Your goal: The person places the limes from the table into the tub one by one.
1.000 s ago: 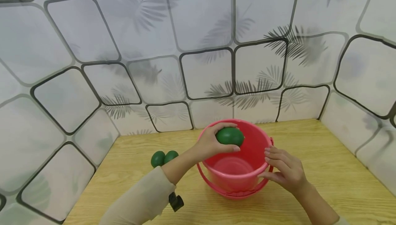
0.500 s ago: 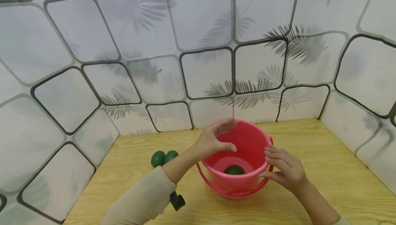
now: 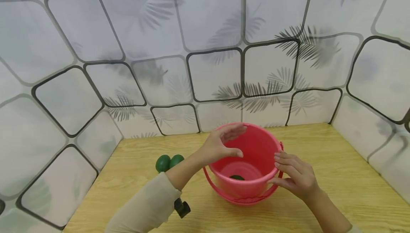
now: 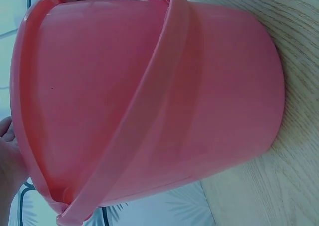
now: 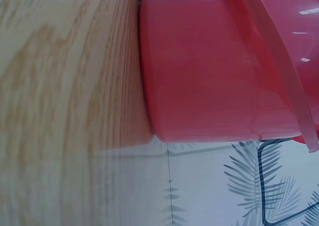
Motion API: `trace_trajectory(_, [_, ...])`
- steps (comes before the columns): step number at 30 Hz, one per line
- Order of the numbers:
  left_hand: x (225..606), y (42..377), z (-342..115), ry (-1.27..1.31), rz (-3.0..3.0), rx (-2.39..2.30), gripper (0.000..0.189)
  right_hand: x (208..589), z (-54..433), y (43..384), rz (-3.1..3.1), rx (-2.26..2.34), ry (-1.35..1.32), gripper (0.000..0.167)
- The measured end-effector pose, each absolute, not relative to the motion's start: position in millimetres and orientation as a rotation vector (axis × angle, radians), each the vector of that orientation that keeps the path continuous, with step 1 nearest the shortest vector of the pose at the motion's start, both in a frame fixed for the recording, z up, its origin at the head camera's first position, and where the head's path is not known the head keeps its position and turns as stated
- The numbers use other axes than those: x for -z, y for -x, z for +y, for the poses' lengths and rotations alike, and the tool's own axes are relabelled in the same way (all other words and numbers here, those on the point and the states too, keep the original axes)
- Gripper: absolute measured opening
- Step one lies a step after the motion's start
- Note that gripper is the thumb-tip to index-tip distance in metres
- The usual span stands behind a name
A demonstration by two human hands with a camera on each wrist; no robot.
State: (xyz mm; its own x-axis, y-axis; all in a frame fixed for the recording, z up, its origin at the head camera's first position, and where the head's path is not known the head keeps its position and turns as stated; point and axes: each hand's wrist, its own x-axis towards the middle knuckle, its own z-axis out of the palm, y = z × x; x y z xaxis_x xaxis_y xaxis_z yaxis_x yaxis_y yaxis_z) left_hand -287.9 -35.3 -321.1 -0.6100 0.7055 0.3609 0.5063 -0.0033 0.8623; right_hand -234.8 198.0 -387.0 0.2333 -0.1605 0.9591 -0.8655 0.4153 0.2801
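Note:
A pink plastic bucket (image 3: 261, 144) stands upright on the wooden table, its handle (image 4: 137, 118) hanging down on the near side. Above the left part of its opening is my left hand (image 3: 219, 147), thumb and fingers spread with nothing between them. My right hand (image 3: 296, 176) holds the bucket's right rim, fingers over the edge and thumb against the near side. Inside the bucket, a dark green oval fruit (image 3: 237, 177) shows only its top above the near rim. Two similar green fruits (image 3: 163, 163) lie left of the bucket, partly behind my left forearm.
The wooden table (image 3: 330, 169) meets patterned walls (image 3: 214, 76) at the back and both sides. A small black device (image 3: 182, 207) sits under my left wrist. In the right wrist view the bucket base (image 5: 149, 76) rests flat on the table.
My left hand has let go of the green fruit, which dropped into the bucket and then shifted slightly left. The left hand stays above the opening; the right hand keeps its place on the rim.

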Motion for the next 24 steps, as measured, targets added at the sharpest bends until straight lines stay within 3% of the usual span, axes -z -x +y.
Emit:
trace_trajectory(9, [317.5,288.5,-41.4,-1.223,2.112,-1.659,0.078,385.8,195.7,234.9,-1.257,-0.636,-1.057,0.047])
trace_trajectory(24, [319.0,289.3,-44.2,-1.185,2.126,-1.674,0.080,385.9,197.0,234.7,-1.259,-0.619,-1.051,0.046])
